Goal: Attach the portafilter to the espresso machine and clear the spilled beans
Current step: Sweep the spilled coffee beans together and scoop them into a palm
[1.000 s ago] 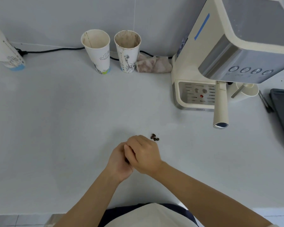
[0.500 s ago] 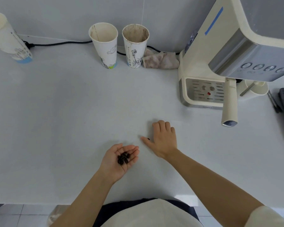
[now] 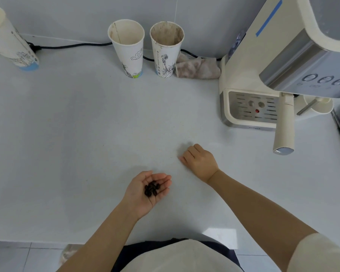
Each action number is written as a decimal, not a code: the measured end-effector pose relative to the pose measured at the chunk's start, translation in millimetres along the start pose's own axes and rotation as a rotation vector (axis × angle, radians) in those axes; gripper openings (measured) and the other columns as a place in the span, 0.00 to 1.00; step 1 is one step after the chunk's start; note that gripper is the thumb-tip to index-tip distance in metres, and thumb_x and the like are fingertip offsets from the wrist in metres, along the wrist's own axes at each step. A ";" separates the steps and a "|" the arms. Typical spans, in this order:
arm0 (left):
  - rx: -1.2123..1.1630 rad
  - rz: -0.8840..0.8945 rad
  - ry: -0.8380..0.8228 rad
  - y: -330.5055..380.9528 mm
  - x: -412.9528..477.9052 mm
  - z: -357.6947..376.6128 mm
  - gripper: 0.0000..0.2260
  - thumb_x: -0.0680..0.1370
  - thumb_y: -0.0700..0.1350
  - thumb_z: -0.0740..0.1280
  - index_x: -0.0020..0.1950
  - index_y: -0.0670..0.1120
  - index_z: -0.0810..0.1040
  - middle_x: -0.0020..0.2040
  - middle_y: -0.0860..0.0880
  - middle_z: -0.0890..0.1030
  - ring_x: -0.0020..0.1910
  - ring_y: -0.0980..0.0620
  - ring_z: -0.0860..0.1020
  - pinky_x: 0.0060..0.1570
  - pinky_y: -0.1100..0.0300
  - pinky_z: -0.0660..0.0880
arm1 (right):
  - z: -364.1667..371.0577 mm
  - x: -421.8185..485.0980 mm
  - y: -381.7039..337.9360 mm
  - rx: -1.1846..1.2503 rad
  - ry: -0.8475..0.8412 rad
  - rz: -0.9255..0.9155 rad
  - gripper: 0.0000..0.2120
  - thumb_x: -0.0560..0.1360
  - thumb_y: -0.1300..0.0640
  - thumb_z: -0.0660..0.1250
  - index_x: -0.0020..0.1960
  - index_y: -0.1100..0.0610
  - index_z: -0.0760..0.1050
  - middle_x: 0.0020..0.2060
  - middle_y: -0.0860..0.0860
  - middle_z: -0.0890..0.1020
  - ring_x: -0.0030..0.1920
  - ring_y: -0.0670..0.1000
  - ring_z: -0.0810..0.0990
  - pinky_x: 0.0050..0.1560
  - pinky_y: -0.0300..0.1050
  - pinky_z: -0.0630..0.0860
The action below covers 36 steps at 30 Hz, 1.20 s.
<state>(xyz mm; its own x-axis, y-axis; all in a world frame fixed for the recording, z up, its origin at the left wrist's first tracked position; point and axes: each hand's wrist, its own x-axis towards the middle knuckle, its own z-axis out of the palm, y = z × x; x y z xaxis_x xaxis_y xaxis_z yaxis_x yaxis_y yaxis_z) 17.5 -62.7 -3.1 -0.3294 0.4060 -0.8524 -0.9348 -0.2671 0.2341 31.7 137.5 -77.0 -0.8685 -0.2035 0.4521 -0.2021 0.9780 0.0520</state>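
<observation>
Three paper cups (image 3: 126, 48), one espresso machine (image 3: 279, 61), one cloth (image 3: 197, 68), perhaps eight beans (image 3: 151, 189).

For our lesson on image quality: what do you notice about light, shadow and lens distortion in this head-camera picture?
Head view: soft even light, with faint shadows beside the right hand; a bright glare patch on the counter edge; wide-angle bending tilts the left paper cup and the coffee machine; the beans look sharp.

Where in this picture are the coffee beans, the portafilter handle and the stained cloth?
coffee beans (image 3: 152, 189): head view, middle of the pile in the open left palm.
portafilter handle (image 3: 285, 126): head view, mid-length of the cream shaft.
stained cloth (image 3: 197, 68): head view, centre of the crumpled fabric.
</observation>
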 end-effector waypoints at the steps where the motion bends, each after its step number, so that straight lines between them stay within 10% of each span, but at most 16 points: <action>1: 0.005 -0.006 0.002 -0.6 0.2 0.7 0.24 0.78 0.44 0.55 0.29 0.37 0.82 0.34 0.40 0.85 0.30 0.48 0.83 0.33 0.57 0.80 | -0.4 0.5 1.2 -0.007 0.008 0.008 0.28 0.81 0.54 0.50 0.25 0.57 0.73 0.22 0.51 0.76 0.23 0.51 0.74 0.22 0.38 0.67; 28: 0.118 -0.064 0.004 -9.8 21.3 20.4 0.18 0.78 0.44 0.55 0.39 0.36 0.80 0.34 0.41 0.85 0.31 0.49 0.83 0.33 0.59 0.80 | 10.2 13.1 9.2 -0.002 0.002 0.060 0.35 0.81 0.56 0.44 0.17 0.56 0.66 0.12 0.49 0.68 0.12 0.49 0.66 0.15 0.30 0.60; 36: 0.127 -0.057 0.009 -11.2 25.6 21.5 0.18 0.79 0.45 0.54 0.42 0.36 0.79 0.34 0.42 0.85 0.31 0.49 0.83 0.34 0.59 0.79 | -1.1 20.2 6.7 0.077 -0.094 0.178 0.22 0.70 0.55 0.57 0.17 0.57 0.64 0.12 0.49 0.68 0.11 0.50 0.66 0.12 0.31 0.63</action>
<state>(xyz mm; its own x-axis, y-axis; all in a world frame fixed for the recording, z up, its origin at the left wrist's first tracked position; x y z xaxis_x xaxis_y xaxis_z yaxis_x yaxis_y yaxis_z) 16.7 -30.5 -17.5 -0.2750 0.4092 -0.8700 -0.9613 -0.1308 0.2424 13.4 140.0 -66.5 -0.9311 -0.0345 0.3630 -0.0722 0.9932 -0.0908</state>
